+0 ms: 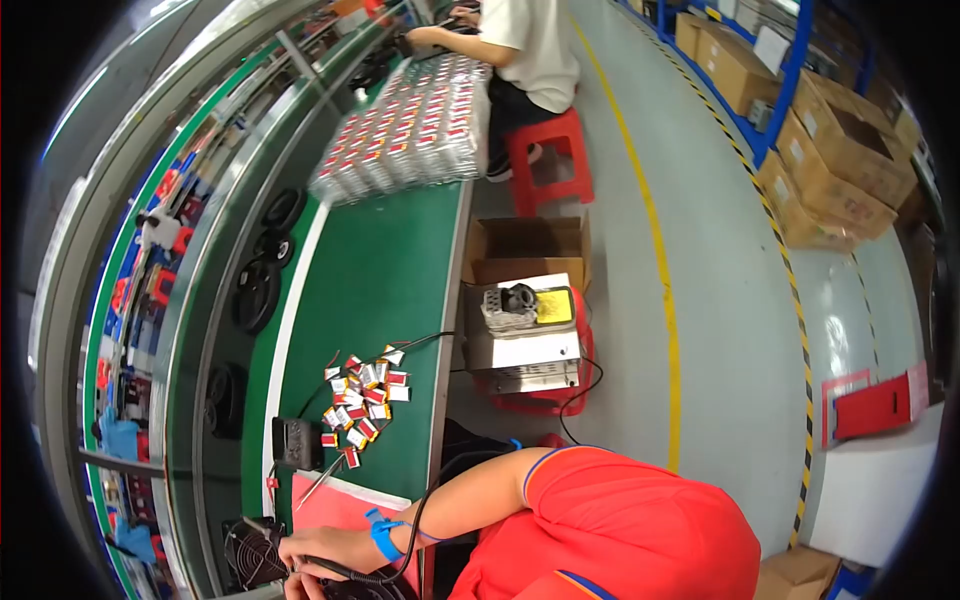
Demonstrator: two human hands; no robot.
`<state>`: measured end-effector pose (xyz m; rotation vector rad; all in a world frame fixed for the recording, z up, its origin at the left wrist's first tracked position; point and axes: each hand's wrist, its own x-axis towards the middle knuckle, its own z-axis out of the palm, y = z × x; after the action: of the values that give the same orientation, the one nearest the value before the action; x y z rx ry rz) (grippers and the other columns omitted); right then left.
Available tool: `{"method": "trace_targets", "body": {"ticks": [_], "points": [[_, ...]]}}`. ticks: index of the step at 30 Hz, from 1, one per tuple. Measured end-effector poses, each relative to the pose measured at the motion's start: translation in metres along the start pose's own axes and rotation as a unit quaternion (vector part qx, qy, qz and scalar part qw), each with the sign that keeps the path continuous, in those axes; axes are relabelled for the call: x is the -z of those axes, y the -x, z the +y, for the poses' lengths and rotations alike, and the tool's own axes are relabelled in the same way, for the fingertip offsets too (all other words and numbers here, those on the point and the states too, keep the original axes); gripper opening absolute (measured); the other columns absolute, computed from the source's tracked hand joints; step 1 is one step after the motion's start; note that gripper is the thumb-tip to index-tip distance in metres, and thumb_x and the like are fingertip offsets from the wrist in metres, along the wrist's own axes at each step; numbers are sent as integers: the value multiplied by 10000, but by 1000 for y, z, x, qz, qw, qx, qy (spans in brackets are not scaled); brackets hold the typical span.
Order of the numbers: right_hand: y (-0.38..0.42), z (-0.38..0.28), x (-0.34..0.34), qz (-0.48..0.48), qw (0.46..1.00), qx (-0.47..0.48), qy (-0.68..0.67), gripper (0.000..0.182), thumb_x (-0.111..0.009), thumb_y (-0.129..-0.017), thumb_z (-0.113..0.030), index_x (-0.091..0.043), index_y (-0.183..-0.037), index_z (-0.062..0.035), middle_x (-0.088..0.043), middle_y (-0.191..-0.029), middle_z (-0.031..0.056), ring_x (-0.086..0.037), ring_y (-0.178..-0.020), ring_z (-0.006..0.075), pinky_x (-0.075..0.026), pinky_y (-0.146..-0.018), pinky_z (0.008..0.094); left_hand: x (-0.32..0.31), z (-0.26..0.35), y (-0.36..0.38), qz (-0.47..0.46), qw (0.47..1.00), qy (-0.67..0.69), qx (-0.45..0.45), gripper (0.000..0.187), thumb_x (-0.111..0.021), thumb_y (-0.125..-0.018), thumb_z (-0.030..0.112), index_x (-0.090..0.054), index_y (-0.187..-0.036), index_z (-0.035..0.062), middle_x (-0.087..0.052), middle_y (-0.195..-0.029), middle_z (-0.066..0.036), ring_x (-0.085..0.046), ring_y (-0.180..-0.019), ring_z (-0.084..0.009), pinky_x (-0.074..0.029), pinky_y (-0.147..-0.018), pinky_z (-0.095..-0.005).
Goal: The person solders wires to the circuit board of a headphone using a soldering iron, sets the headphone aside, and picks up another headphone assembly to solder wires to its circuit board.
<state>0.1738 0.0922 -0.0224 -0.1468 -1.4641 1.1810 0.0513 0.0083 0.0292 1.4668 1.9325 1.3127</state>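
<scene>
My right hand (335, 548), with a blue strap (383, 535) at its wrist, is closed around the black handle of a soldering iron (335, 568); its cable loops back past my forearm. My left hand (302, 586) is mostly cut off by the bottom edge; its visible fingers are curled close to the right hand, and what they hold is hidden. A black fan with a round grille (252, 553) lies just beyond the fingers. Next to my right hand is a pink sheet (345, 500), with tweezers (322, 480) resting across its edge.
Small red-and-white battery packs (365, 400) lie loose on the green bench (350, 260), near a black box (295, 443). Stacked clear trays (405, 140) stand farther along. A stand with a yellow sponge (555, 306) sits beside the bench. A co-worker (530, 50) sits beyond.
</scene>
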Motion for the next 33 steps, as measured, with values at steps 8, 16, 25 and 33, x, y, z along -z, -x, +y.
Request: {"method": "trace_targets", "body": {"ticks": [8,16,25,33], "points": [[2,-11,7,-16,1000,-8,11,176,-568,-777,-65,-470,-916,-17,-523,-778,117,-510,-760,280,-415,-647,360,-12,10,8,16,998,-51,-13,203,-619,-880,101,-637,-1007,-57,-662,-903,-107,-591,-763,-145,-496,-690,-247],[4,-10,10,-12,997,57,42,169,-577,-763,-75,-478,-894,-33,-532,-771,144,-516,-749,329,-409,-620,403,-1,-18,-4,-13,996,-25,-86,142,-524,-931,89,-579,-942,-41,-583,-846,-26,-522,-759,-89,-434,-665,-217],[1,-2,3,-5,997,53,52,239,-621,-723,-78,-473,-908,-47,-550,-811,126,-532,-805,328,-425,-691,402,-3,-12,3,26,997,-2,-67,121,-535,-932,82,-591,-940,-25,-585,-798,1,-497,-682,-41,-398,-608,-178],[-2,-15,8,21,999,44,-7,260,-631,-716,-100,-480,-920,-45,-532,-773,137,-534,-768,342,-420,-658,413,-8,-5,8,64,995,20,-73,131,-530,-935,83,-592,-947,-32,-560,-779,7,-473,-669,-43,-367,-585,-174]]}}
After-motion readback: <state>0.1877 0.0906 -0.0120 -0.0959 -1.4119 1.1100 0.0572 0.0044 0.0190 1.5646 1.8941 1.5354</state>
